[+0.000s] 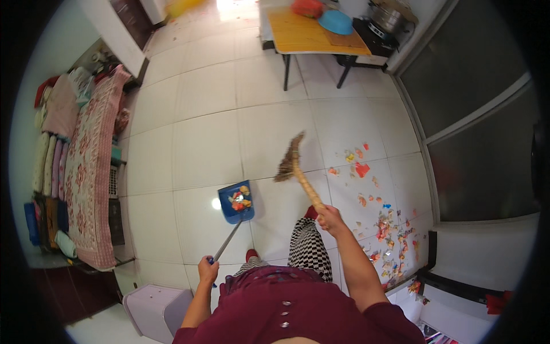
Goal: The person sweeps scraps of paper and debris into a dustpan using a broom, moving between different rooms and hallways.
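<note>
My left hand [208, 269] wrapped round handle [227, 242] of blue dustpan [227, 193], 11 o'clock (colourful scraps [236, 204] inside). My right hand [329, 221] gripping straw broom [297, 169], head [287, 161] at 12. More litter [361, 169] on floor [206, 137], 2 o'clock.

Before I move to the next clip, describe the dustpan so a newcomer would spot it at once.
On the pale tiled floor, look between the pink floral cover at left and the scattered scraps at right. There, the left hand grips a long handle leading to the blue dustpan. Unlike the straw broom in the right hand, it is an open tray with colourful scraps inside.
</note>
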A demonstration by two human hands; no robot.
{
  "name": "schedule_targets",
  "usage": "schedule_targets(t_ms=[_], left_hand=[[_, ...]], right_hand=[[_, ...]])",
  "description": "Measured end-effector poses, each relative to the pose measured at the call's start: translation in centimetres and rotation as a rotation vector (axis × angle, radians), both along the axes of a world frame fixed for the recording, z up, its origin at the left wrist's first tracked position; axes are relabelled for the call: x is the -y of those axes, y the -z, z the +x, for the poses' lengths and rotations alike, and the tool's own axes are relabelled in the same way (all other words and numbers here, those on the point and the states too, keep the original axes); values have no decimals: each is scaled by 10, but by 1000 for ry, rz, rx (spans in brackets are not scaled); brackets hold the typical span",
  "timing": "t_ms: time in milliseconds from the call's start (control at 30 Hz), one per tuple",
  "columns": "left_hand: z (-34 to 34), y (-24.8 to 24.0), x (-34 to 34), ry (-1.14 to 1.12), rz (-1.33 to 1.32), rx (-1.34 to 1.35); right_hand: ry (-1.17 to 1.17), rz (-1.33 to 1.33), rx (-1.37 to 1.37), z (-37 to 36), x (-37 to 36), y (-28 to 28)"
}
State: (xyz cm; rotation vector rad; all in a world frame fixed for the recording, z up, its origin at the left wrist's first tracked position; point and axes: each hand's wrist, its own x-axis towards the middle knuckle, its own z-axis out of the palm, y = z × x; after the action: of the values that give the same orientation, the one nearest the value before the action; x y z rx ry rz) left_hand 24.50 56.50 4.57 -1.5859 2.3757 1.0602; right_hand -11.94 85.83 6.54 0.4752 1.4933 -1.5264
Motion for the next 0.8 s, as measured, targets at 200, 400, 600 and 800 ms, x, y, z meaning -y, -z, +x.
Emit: schedule_targets(t_ms=[200,400,600,800], left_hand=[[-76,-22,-16,-142,61,34],[-140,-7,-21,-32,-109,-1],[-238,-19,-19,-49,25,12],[-309,-14,6,-27,81,-58]], right_hand=[[3,87,131,-80,-23,50],[271,284,290,-86,-175,46],[501,358,333,-90,-220,3],[466,207,285,-144,-160,-12]])
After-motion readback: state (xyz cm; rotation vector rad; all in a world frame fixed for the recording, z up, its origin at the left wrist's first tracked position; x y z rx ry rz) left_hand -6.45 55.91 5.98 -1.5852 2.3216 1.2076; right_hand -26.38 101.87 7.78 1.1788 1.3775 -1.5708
